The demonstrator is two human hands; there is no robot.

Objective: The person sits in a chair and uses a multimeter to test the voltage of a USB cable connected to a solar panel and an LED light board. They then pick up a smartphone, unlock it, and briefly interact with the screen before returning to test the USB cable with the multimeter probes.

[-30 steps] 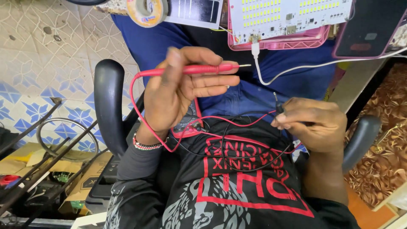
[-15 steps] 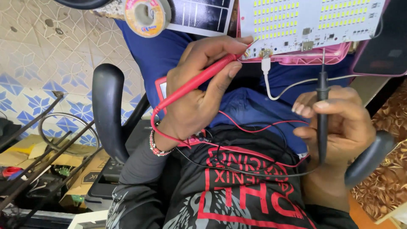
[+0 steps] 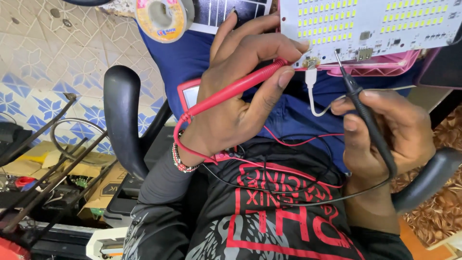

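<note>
Touching now: both probe tips (image 3: 308, 61) on board (image 3: 365, 24).

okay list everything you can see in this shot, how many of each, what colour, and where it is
LED board: one, white with yellow chips, top right
Red probe: one, red, left hand, tip at board's lower edge
Black probe: one, black, right hand, tip on board
White cable: one, plugged under board
Tray: one, pink, beneath board
Tape roll: one, yellowish, top centre
Chair armrest: one, black, left
Left hand: grips red probe
Right hand: grips black probe
</note>
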